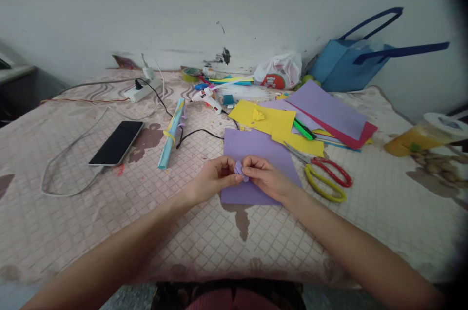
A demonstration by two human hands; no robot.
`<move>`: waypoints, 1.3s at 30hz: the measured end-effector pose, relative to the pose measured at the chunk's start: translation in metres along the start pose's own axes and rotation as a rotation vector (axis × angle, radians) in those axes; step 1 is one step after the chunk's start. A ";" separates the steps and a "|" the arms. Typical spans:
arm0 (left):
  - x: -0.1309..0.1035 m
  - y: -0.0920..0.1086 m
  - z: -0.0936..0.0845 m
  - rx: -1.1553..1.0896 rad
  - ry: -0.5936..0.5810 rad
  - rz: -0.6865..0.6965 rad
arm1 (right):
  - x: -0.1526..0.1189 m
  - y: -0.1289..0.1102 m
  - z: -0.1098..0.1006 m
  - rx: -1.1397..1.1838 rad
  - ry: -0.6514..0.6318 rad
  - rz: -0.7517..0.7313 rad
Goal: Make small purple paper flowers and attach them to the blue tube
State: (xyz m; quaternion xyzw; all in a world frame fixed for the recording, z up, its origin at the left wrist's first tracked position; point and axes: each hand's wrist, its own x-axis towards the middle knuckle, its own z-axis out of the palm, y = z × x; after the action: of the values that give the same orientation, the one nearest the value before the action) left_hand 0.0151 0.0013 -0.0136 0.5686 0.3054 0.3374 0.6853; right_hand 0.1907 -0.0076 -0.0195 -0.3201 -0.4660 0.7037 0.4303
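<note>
Between my fingertips is a small piece of purple paper (239, 169), which looks curled or folded; its exact shape is too small to tell. My left hand (215, 178) pinches it from the left, thumb toward me. From the right, my right hand (266, 176) pinches the same piece. Both hands are just above a flat purple sheet (234, 195) on the table. To the right of my right hand lie scissors (325, 178) with one red and one yellow handle, blades partly under or beside the yellow paper (305, 143). A small yellow paper piece (258, 114) rests on another yellow sheet (243, 112).
A phone (117, 143) on a cable and a light-blue rolled paper (171, 134) lie left. Behind are a glue gun (212, 100), a power strip (144, 89) and a plastic bag (280, 71). Rightward are a green cutter (304, 128), a blue bag (340, 66) and a drink cup (420, 137).
</note>
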 end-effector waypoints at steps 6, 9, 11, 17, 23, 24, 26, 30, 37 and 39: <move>0.000 0.003 0.000 0.009 0.001 -0.008 | -0.001 -0.001 -0.004 -0.234 0.002 -0.099; 0.001 0.008 -0.001 0.083 0.019 -0.041 | -0.001 -0.001 -0.005 -0.281 -0.012 -0.073; 0.001 0.009 -0.001 0.112 0.041 -0.052 | -0.001 0.000 -0.006 -0.272 -0.011 -0.047; 0.002 0.007 -0.002 0.153 0.109 -0.018 | 0.000 0.003 -0.006 -0.325 0.070 -0.051; 0.002 0.007 0.000 0.173 0.167 0.004 | -0.002 -0.003 -0.004 -0.420 0.124 -0.077; 0.001 0.006 0.001 0.180 0.169 0.004 | -0.002 -0.003 -0.004 -0.437 0.127 -0.075; 0.002 0.005 0.002 0.186 0.173 0.002 | -0.002 -0.002 -0.004 -0.469 0.122 -0.087; 0.002 0.003 0.002 0.166 0.156 -0.016 | -0.002 -0.002 -0.004 -0.490 0.078 -0.136; 0.003 0.005 0.001 0.078 0.102 -0.064 | -0.002 -0.004 -0.002 -0.427 0.094 -0.143; 0.003 0.004 0.001 0.053 0.112 -0.072 | -0.002 -0.004 -0.003 -0.440 0.110 -0.125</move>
State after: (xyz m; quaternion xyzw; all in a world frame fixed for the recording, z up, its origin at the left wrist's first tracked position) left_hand 0.0172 0.0037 -0.0096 0.5554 0.3723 0.3359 0.6634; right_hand 0.1948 -0.0073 -0.0171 -0.4146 -0.6030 0.5385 0.4177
